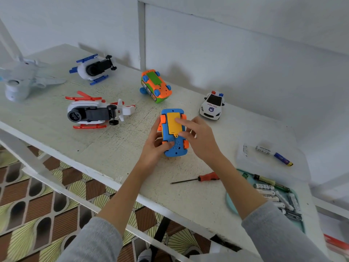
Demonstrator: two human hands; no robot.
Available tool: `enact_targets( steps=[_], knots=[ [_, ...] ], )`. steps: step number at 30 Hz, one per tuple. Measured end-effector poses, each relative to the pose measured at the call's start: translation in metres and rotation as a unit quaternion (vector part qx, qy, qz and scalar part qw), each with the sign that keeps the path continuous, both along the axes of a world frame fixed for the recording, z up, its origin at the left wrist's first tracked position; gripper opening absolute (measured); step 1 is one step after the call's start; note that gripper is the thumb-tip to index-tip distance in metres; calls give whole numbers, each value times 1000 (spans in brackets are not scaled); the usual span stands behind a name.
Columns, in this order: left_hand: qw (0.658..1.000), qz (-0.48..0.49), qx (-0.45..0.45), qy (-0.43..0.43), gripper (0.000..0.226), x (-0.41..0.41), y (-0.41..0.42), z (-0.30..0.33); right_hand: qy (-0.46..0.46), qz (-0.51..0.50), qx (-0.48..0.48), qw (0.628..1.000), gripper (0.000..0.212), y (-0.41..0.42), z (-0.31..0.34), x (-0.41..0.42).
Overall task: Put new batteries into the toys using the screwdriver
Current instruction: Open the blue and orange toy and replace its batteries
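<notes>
A blue toy car [174, 149] with orange wheels lies upside down on the white table [113, 144]. Its yellow battery cover [172, 122] faces up. My left hand [154, 148] grips the car's left side, thumb on its underside. My right hand [198, 138] presses fingers on the yellow cover and its tab. The orange-handled screwdriver [196, 179] lies on the table near my right forearm, held by neither hand. Several batteries fill a teal tray [231, 204] at the right.
An orange-and-green toy car [155, 86] lies upturned behind. A police car [212, 105] stands right of it. Two toy helicopters [94, 69] [94, 112] and a grey plane [20, 80] lie at the left. A clear lid [272, 161] carries two batteries.
</notes>
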State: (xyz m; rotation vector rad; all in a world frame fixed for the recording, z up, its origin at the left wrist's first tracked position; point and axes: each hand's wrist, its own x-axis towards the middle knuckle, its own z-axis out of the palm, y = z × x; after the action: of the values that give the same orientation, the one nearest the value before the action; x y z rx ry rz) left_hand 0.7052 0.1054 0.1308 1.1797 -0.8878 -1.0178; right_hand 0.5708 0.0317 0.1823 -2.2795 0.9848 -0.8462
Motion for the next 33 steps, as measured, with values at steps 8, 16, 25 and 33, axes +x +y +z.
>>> enact_targets(
  steps=[8, 16, 25, 33],
  knots=[
    [1000, 3, 4, -2, 74, 1, -1, 0, 23, -1, -14, 1000, 40, -1, -4, 0],
    [1000, 0, -4, -11, 75, 2, -1, -3, 30, 1, 9, 1000, 43, -2, -4, -2],
    [1000, 3, -1, -13, 74, 3, -2, -4, 48, -1, 22, 999, 41, -1, -7, 1],
    [999, 12, -3, -31, 76, 0, -1, -2, 52, 42, 47, 997, 39, -5, 18, -8]
  ],
)
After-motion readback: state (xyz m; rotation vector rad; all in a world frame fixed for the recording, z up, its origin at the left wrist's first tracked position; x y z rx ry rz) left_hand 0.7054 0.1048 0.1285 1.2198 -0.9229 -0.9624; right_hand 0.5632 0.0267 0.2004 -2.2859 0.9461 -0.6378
